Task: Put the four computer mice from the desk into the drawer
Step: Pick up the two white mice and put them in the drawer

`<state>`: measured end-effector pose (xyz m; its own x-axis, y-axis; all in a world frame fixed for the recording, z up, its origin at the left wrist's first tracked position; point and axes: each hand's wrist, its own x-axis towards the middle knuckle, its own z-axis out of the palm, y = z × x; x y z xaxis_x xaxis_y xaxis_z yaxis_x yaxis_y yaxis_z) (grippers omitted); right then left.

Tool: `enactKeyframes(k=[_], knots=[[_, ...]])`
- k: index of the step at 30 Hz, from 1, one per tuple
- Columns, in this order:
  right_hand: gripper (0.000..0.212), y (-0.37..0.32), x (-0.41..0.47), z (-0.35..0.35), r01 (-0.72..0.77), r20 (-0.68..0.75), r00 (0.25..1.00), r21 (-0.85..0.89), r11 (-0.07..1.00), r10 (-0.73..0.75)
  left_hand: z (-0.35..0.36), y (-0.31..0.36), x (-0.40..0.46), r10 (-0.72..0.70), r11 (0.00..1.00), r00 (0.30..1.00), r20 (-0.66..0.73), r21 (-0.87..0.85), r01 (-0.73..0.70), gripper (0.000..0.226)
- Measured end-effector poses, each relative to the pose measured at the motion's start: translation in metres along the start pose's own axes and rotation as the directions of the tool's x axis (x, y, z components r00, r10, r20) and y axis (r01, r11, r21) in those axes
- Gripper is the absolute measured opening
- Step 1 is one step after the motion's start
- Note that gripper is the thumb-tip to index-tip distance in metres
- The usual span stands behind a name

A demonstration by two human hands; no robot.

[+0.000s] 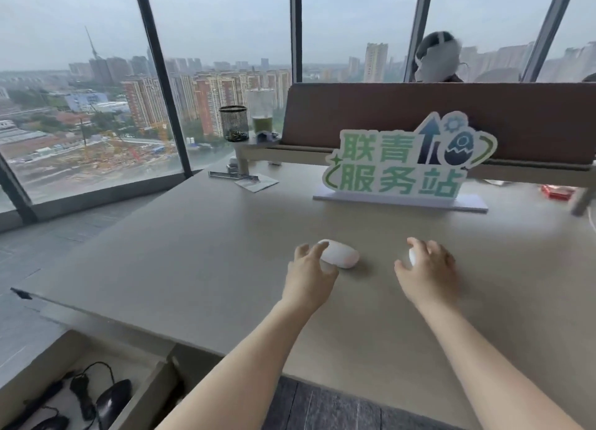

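Two white computer mice rest on the beige desk [200,252]. My left hand [308,273] grips the left end of the larger white mouse [343,256], index finger on top and thumb at its near side. My right hand [430,268] is cupped over the second white mouse [412,257], which shows only as a small sliver between thumb and fingers. At the lower left the drawer [151,387] stands open. Inside it lie a black mouse [113,397] and a second black mouse [51,425] with dark cables.
A green-and-white standing sign [400,171] stands behind the mice. A mesh pen cup [233,123] and a glass with a green drink [262,113] sit on a small shelf at the back. A brown divider panel [419,113] lines the rear; a red item [556,191] lies far right.
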<state>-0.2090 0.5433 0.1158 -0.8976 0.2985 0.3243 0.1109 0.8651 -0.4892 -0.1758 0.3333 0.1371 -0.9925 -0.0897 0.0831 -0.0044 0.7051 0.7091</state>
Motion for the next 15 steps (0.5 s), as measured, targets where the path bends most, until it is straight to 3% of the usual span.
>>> enactKeyframes(k=[4,9,15], knots=[[0.072,0.022,0.015,0.006,-0.094,0.176,0.979,-0.081,0.992,0.107,0.034,0.02,0.028,-0.033,0.982,0.999,0.025,0.184,0.028,0.058],[0.055,0.033,0.018,0.016,-0.021,0.128,0.991,-0.087,0.996,0.032,0.058,0.027,0.047,-0.045,0.935,0.999,0.013,0.352,0.037,0.056],[0.066,0.023,0.006,0.007,-0.028,0.099,0.995,0.019,0.999,0.026,0.052,0.015,0.037,0.006,0.952,0.994,-0.107,0.305,0.027,0.03]])
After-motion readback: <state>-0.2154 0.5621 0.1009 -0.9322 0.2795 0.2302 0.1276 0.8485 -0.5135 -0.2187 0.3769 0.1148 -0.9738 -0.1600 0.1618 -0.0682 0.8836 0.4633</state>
